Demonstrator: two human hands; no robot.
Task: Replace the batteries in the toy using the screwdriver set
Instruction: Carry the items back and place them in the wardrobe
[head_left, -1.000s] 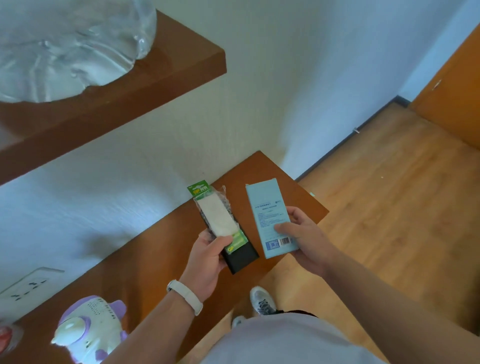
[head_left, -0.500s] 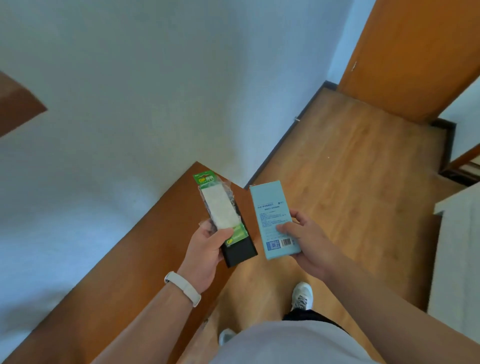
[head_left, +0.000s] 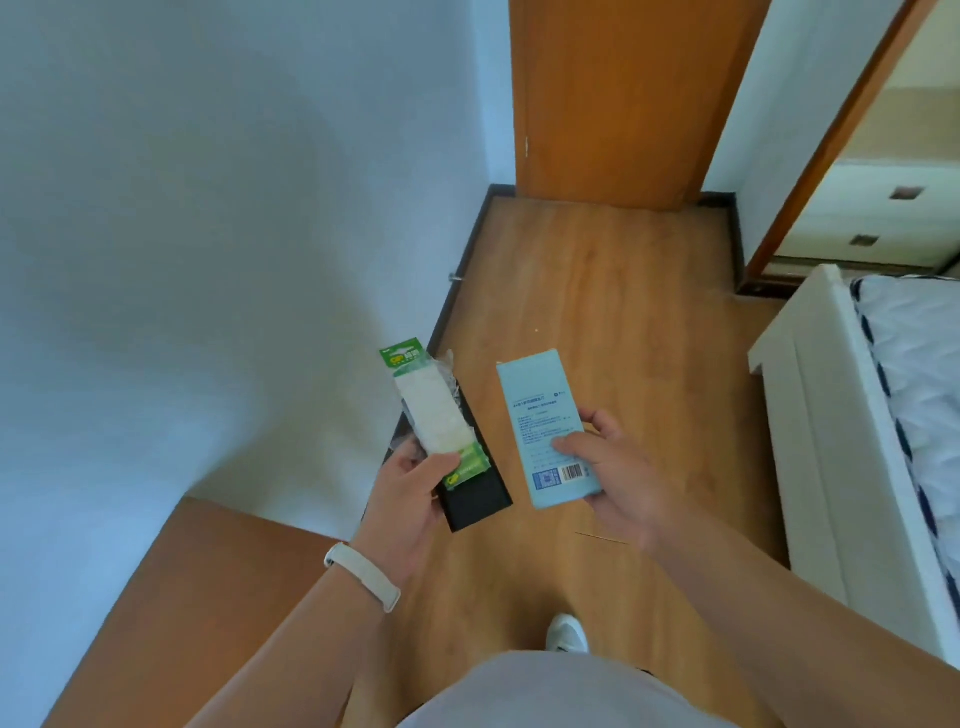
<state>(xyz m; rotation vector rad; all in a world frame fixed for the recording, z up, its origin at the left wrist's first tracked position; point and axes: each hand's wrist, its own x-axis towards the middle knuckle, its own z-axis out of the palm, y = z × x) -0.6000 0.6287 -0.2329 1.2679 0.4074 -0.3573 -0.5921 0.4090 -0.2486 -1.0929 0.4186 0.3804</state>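
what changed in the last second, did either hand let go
The person turned right, away from the desk: the toy and shelf left view; a door and bed came in. Nothing was let go: the left hand still holds the battery pack and black case, the right hand the blue box.

A light-blue box with small print and a barcode near its lower end is held in the right hand. Just left of the box, not touching it, a green-and-clear battery pack lies on a flat black case. The left hand grips both.
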